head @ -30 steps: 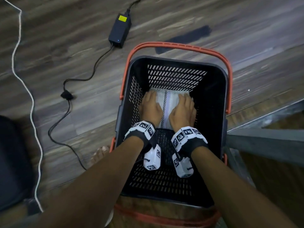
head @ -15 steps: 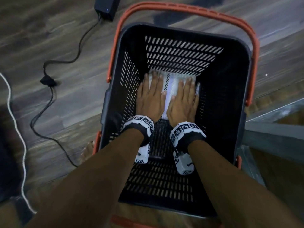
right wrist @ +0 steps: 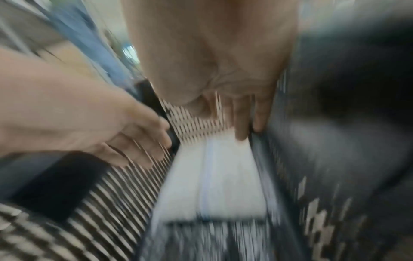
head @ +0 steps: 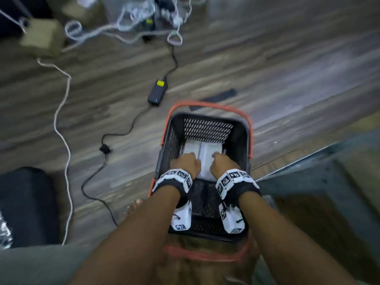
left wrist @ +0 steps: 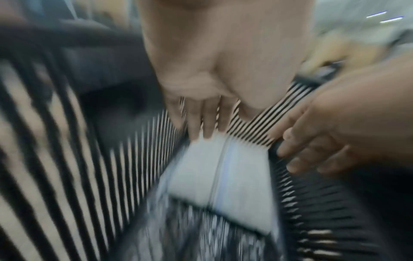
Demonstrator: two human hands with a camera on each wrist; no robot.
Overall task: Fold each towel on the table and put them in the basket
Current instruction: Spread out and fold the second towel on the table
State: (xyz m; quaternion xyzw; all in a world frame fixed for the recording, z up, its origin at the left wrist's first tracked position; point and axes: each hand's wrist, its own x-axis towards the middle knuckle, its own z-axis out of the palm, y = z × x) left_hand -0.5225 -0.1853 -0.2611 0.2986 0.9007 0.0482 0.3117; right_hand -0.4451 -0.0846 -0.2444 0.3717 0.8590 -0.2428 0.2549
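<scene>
Both hands sit low in the centre of the head view, inside the basket [head: 240,128]. The left hand [head: 186,164] and right hand [head: 223,164] hang just above the towel [head: 209,153], fingers loosely curled and grasping nothing; each grip is released. The wrist views show the fingers [left wrist: 201,121] pointing down at the towel's far edge, though blur hides whether the tips touch it. The towel is a flat white folded rectangle with a thin stripe down its middle, lying on the basket floor against the far wall; its near edge is hidden behind the hands. The basket is black slotted plastic, a deep box with an orange hoop handle [head: 207,104], its near rim cut off by the forearms. White blocky wrist bands [head: 175,177] carry black square markers. Beyond, on the wood-grain floor [head: 287,79], lie a black adapter [head: 157,92] with a yellow label, a black cable [head: 115,133] and a white cord [head: 59,128]; the upper part of the frame is smeared.
</scene>
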